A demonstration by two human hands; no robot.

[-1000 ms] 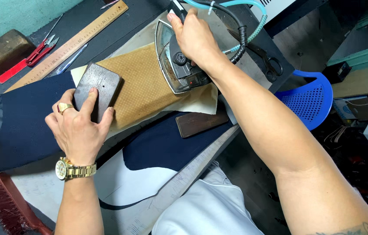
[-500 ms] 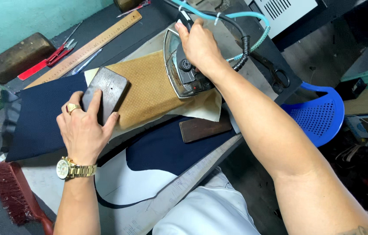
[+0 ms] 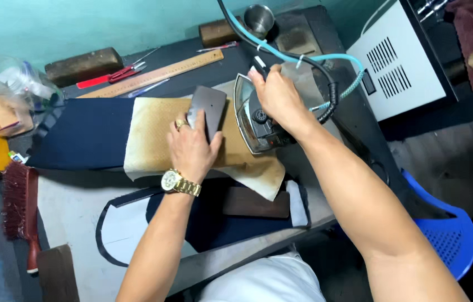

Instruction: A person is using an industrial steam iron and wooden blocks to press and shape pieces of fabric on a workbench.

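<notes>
R hand wrapped tight round the iron handle; looks heavy, hot, so grip up top. L hand presses flat on wood block, fingers loosely curled.

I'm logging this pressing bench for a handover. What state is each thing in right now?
Left hand: pressing a dark block flat on the tan cloth.
Right hand: gripping the iron's handle.
Iron: tipped on its side, soleplate facing the block.
Tan cloth: spread over the navy fabric.
Scissors: closed, lying by the ruler.
Brush: lying flat, unused.
Metal cup: upright.
</notes>
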